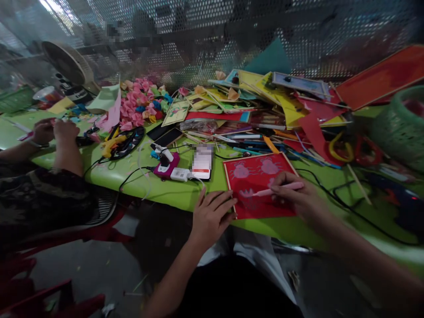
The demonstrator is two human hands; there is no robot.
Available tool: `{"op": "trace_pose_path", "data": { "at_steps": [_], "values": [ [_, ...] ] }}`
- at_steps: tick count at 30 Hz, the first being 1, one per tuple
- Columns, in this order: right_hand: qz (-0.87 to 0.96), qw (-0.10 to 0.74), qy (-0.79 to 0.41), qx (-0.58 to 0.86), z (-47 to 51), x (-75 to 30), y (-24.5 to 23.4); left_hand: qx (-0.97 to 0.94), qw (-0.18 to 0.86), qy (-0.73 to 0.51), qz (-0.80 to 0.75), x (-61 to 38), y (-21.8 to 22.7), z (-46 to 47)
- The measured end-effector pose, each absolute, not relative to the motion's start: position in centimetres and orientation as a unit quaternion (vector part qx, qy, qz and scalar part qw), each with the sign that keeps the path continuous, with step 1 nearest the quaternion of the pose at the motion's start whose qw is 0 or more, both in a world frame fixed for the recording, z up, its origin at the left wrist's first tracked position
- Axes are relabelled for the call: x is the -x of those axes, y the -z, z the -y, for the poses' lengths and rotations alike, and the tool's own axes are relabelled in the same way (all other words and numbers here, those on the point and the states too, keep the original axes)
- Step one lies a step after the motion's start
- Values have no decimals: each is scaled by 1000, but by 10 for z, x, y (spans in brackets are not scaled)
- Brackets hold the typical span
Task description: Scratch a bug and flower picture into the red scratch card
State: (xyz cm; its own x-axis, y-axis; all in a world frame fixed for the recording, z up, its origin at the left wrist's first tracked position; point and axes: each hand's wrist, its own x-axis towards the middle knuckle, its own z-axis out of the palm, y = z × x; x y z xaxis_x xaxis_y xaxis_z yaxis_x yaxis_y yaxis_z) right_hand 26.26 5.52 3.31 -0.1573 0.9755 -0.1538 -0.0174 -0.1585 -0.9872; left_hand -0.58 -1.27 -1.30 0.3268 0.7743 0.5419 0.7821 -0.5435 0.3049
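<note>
A red card with pale pink drawn figures lies on the green table near its front edge. My right hand is closed around a pink pen, whose tip touches the card's lower middle. My left hand lies flat with fingers spread at the card's left edge, fingertips touching it.
Another person's hands work at the far left. A pile of coloured paper, sticks and pens fills the table's back. Pink paper flowers, a phone and chargers, a green basket, a glue gun and cables lie around.
</note>
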Motion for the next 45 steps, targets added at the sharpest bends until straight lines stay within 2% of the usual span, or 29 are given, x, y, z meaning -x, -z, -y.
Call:
{"op": "trace_pose_path", "data": {
  "at_steps": [5, 12, 45],
  "values": [
    [552, 355, -567, 499, -60, -264, -31, 814, 6, 327, 479, 7, 13, 13],
    [605, 329, -517, 508, -57, -268, -27, 807, 15, 350, 475, 5, 18, 13],
    [601, 308, -508, 534, -57, -271, -27, 800, 26, 360, 479, 2, 16, 12]
  ]
}}
